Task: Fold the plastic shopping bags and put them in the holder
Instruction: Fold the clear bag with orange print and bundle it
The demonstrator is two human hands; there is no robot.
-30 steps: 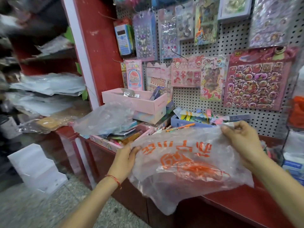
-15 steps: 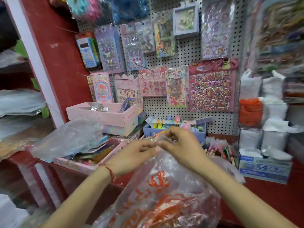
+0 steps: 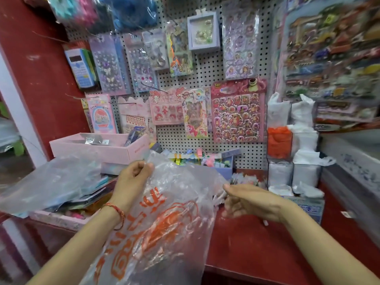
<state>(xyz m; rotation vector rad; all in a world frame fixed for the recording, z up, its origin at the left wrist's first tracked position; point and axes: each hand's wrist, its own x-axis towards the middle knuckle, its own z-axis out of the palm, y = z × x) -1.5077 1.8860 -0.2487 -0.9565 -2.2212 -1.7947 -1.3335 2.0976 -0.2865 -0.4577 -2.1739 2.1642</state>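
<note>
From the head camera, the left hand [image 3: 131,182] is closed on the top edge of a clear plastic bag [image 3: 164,233] with orange print, its fingers [image 3: 141,167] pinching the film. The bag hangs down in front of the red table [image 3: 246,249], crumpled. The right hand [image 3: 253,202] is open, palm turned inward, just beside the bag's right edge; whether it touches the film cannot be told. At the right, against the pegboard [image 3: 205,66], stands a clear holder [image 3: 292,161] with compartments stuffed with white and orange bags. A pink box [image 3: 115,150] sits to the left
</note>
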